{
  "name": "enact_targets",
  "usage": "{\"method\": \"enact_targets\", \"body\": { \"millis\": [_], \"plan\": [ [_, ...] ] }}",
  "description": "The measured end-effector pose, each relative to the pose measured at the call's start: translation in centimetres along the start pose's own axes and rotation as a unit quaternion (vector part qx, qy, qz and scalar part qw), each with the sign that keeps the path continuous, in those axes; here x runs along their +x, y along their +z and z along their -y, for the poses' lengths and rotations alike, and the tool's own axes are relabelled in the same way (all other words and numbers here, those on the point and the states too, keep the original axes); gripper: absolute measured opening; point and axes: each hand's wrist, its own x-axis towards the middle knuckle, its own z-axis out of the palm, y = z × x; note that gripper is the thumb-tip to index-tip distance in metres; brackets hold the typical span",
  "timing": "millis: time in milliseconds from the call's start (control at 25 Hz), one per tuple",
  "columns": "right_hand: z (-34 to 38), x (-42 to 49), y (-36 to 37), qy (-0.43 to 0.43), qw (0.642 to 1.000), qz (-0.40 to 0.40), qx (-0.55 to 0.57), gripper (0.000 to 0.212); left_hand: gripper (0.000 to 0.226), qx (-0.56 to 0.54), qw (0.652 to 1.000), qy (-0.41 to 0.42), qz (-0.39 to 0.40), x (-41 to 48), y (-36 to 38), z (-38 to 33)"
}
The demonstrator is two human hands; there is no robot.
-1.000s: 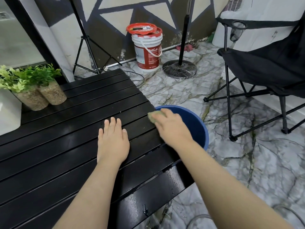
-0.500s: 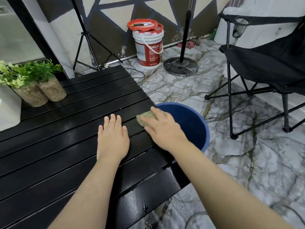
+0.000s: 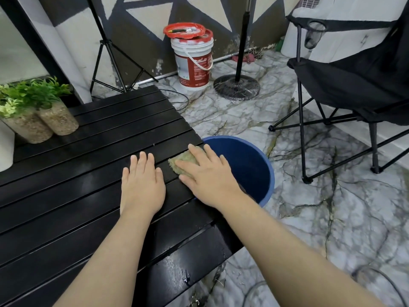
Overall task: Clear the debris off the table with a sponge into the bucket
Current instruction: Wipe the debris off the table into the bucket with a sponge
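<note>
A worn greenish sponge (image 3: 184, 161) lies on the black slatted table (image 3: 66, 191) near its right edge. My right hand (image 3: 208, 176) presses flat on the sponge, fingers spread over it. My left hand (image 3: 142, 183) rests flat on the slats just left of it, fingers together, holding nothing. A blue bucket (image 3: 264, 160) stands on the floor right against the table's right edge, below my right hand. I see no loose debris on the slats; the near corner glistens wet.
Two small potted plants (image 3: 42, 111) stand at the table's far left. On the marble floor are a white paint pail with a red lid (image 3: 193, 63), a round stand base (image 3: 236, 87), a tripod (image 3: 110, 52) and a black folding chair (image 3: 354, 85).
My right hand has slid the sponge leftward from over the bucket's rim back onto the table, toward my left hand. The left hand has stayed put.
</note>
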Motion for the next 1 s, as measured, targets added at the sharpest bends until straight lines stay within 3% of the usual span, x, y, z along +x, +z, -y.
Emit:
{"method": "enact_targets", "body": {
  "millis": [160, 280, 360, 480, 560, 680, 840, 1000],
  "plan": [
    [-5.0, 2.8, -0.8, 0.146, 0.981, -0.006, 0.131, 0.032, 0.051, -0.004, 1.000, -0.007, 0.000, -0.2, 0.0, -0.1],
    [-8.3, 3.1, -3.4, 0.233, 0.951, -0.080, 0.186, 0.030, 0.051, -0.007, 1.000, -0.008, 0.006, 0.3, -0.1, -0.1],
    [-8.8, 1.7, -5.8, 0.224, 0.942, -0.121, 0.219, 0.031, 0.050, -0.094, 0.995, -0.029, 0.024, 0.8, -1.2, -0.4],
    [-6.8, -1.5, -9.0, 0.147, 0.954, -0.145, 0.218, 0.032, 0.047, -0.275, 0.957, -0.085, 0.044, -0.6, -4.2, -1.1],
    [-4.6, -3.9, -9.8, 0.101, 0.966, -0.137, 0.195, 0.034, 0.046, -0.247, 0.966, -0.076, 0.028, -3.5, -5.5, -1.3],
    [-0.5, -8.5, -6.8, 0.034, 0.985, -0.060, 0.156, 0.036, 0.047, -0.153, 0.988, -0.022, 0.007, -10.7, -3.8, -2.1],
    [1.2, -12.4, -1.9, -0.082, 0.994, 0.003, -0.069, 0.042, 0.053, -0.023, 1.000, 0.014, 0.009, -14.9, -0.7, -1.6],
    [-3.1, -10.1, -3.2, 0.043, 0.998, -0.029, -0.023, 0.038, 0.054, 0.023, 1.000, 0.017, 0.013, -14.5, -0.3, -1.8]
  ]
}}
